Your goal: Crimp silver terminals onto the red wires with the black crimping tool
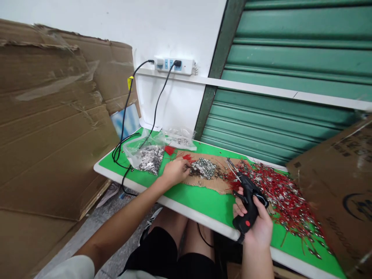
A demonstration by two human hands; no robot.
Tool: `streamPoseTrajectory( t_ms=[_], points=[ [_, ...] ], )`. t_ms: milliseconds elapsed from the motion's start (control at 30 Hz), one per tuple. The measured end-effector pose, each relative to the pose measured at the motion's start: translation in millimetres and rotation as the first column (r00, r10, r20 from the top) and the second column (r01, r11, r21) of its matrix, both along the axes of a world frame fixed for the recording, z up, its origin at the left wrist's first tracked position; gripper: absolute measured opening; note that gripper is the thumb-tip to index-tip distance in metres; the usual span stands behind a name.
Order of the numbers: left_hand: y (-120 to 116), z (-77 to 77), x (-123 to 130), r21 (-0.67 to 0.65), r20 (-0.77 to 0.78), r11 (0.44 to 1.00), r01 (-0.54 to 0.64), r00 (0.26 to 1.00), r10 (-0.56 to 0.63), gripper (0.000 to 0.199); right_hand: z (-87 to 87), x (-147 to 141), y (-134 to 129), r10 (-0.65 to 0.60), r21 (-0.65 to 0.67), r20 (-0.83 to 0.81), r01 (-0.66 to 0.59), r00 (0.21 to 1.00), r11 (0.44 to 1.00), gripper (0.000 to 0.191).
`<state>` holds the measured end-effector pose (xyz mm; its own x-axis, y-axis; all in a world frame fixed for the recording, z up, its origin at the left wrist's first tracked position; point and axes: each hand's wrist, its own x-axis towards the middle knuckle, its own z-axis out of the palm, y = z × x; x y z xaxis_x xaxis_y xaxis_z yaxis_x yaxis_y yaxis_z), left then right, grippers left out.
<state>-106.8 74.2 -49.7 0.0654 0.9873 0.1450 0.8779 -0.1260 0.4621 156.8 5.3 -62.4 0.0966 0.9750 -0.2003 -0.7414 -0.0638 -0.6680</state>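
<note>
My right grip (255,221) is clenched around the black plastic glue gun (247,201) above the green surface (203,199); my left grip (174,172) pinches at the small silver metal pieces (205,168) heaped on brown cardboard.

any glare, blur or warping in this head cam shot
Head view: even, soft light, faint shadows; glare glints off the plastic bag and tape on the cardboard; wide-lens bending tilts the green shutter; right hand and glue gun sharp, left hand slightly soft.
</note>
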Motion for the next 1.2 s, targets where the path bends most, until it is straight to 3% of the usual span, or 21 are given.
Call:
streamPoseTrajectory(
  t_ms=[100,233,367,767,967,1067,1200],
  points=[
    [9.8,-1.6,-8.0,0.077,-0.03,0.996,-0.053,0.998,0.055,0.033,-0.4,-1.0,0.1,0.003,-0.001,-0.009,-0.003,1.0,1.0,0.027],
    [24.0,-1.7,-14.7,0.043,-0.096,0.993,-0.114,0.988,0.117,0.029,-0.8,-1.6,0.1,-0.003,-0.009,-0.035,0.003,0.999,1.0,0.026],
    [30.3,-2.9,-13.2,0.026,-0.109,0.993,-0.112,0.987,0.114,0.018,0.0,-1.2,0.2,-0.003,-0.022,-0.061,0.001,0.998,1.0,0.025],
    [31.4,-3.7,-11.9,0.012,-0.057,0.994,-0.107,0.993,0.108,0.02,0.7,-2.5,-0.4,-0.008,-0.016,0.009,0.008,1.0,1.0,0.028],
    [17.2,-13.1,-23.1,0.148,-0.056,0.989,0.006,0.998,0.002,0.017,1.6,-2.8,-0.4,0.014,-0.03,-0.001,-0.014,1.0,0.999,0.031],
    [6.3,-23.3,-27.1,0.148,0.083,0.985,0.089,0.991,-0.102,0.014,2.6,-3.5,0.6,0.019,-0.033,0.029,-0.018,0.999,0.999,0.031],
    [-1.8,-33.8,-29.3,0.224,0.232,0.958,0.176,0.946,-0.228,0.026,3.5,-4.6,1.6,0.004,-0.048,0.042,-0.002,0.999,0.999,0.032]
  ],
)
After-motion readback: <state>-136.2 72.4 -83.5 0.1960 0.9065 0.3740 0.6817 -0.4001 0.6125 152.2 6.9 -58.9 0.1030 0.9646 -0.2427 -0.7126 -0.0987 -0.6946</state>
